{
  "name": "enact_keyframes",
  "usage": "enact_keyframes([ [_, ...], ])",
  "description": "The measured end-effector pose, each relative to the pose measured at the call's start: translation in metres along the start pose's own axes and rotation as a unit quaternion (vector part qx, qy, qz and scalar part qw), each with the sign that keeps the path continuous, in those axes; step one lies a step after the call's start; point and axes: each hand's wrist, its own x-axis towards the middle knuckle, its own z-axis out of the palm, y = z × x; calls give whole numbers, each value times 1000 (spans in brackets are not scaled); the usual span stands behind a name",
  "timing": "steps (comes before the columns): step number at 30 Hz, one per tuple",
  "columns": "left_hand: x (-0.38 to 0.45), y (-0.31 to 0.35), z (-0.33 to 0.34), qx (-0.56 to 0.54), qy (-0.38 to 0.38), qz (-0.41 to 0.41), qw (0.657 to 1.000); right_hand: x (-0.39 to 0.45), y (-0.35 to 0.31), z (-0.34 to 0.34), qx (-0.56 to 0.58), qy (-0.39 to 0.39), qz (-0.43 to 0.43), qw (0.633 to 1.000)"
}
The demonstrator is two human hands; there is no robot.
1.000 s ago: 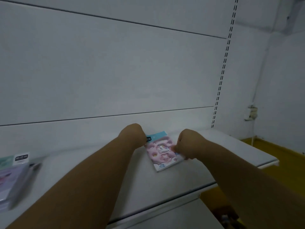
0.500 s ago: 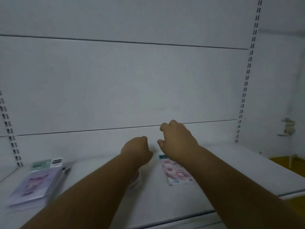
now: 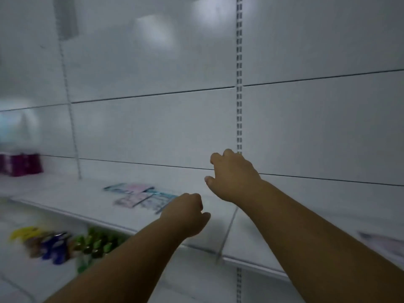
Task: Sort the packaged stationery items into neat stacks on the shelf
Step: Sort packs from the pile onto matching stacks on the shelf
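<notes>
Lying on the white shelf are what look like three or four flat stationery packets, overlapped in a loose pile; blur prevents an exact count. Their long axes seem to be set roughly crosswise, slanting from the near left to the far right of the shelf. Two hands are held above the shelf. The left hand is curled into a fist just right of the packets, and nothing is seen in it. The right hand is raised further right, fingers loosely bent, grasping nothing. One more packet is seen at the shelf's far right end. A magenta box stands at its far left. Blurred coloured items are racked below the shelf.
</notes>
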Motion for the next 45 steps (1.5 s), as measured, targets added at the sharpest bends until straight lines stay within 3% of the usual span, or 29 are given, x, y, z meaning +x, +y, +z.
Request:
enact_keyframes([
  [7,-33,-201,-46,21,0,-126,992,73,-169,62,43,-54,-62,996],
  [15,39,-309,-32,-6,-8,-141,990,160,-223,139,11,-63,-68,996],
  [25,151,-330,7,42,-99,-110,988,251,-216,207,-2,-99,0,995],
  [29,168,-320,15,70,-151,-62,984,249,-215,213,-20,-98,46,994],
  [34,172,-327,7,20,-188,17,982,222,-221,214,-48,-102,132,985],
  [40,163,-338,-6,-13,-139,99,985,188,-226,208,-56,-94,230,967],
  [45,159,-361,-15,-211,-104,31,971,171,-229,211,-58,-94,293,950],
])
